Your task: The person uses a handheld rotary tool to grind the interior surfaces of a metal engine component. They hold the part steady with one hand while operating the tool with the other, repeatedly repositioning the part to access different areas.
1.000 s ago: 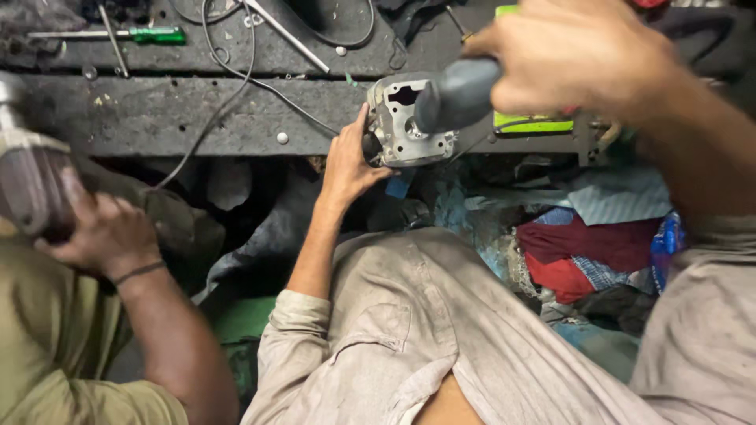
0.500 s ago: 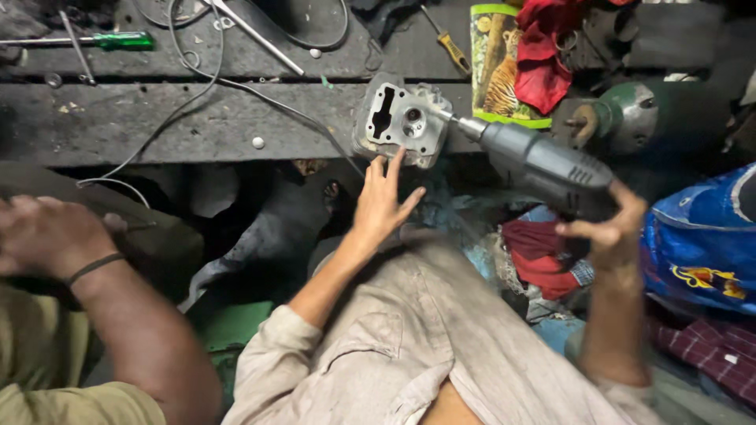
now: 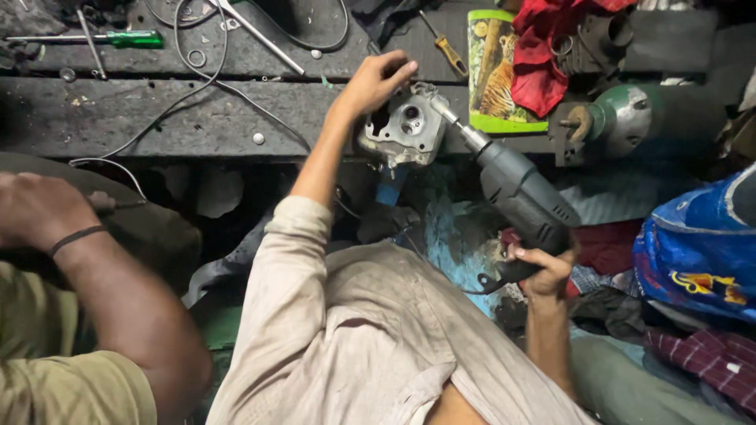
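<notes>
Grey cloth of the person's shirt (image 3: 370, 338) is filling the near part of the view, and from it both arms are reaching forward. At the left edge another person's forearm (image 3: 118, 315), with a dark band at the wrist, is resting over something dark; it is not the wearer's own.

The right hand (image 3: 543, 271) is closing fully around the grip of a dark grey power drill (image 3: 520, 193), with the fingers wrapped under the handle. The drill is pointing up and to the left, and its metal bit is meeting the grey metal engine part (image 3: 405, 130), which is sitting at the front edge of the dark counter (image 3: 157, 118), partly over the edge. The left hand (image 3: 378, 79) is lying over the top left of this part, with the fingers bent over its far side, so it is pressing or steadying it rather than gripping it all round. The part is therefore directly under the left hand and well ahead of the right hand, joined to it only through the tool.

Judging from this, the work is in the middle: the bit is already seated at a hole, but the part is not yet opened and no removed bolt is clearly showing near it.

Farther back on the counter are lying a green-handled screwdriver (image 3: 118, 38), a yellow-handled screwdriver (image 3: 450, 51), thin cables (image 3: 197, 86), a green picture box (image 3: 496, 71) and a red cloth (image 3: 551, 55).
</notes>
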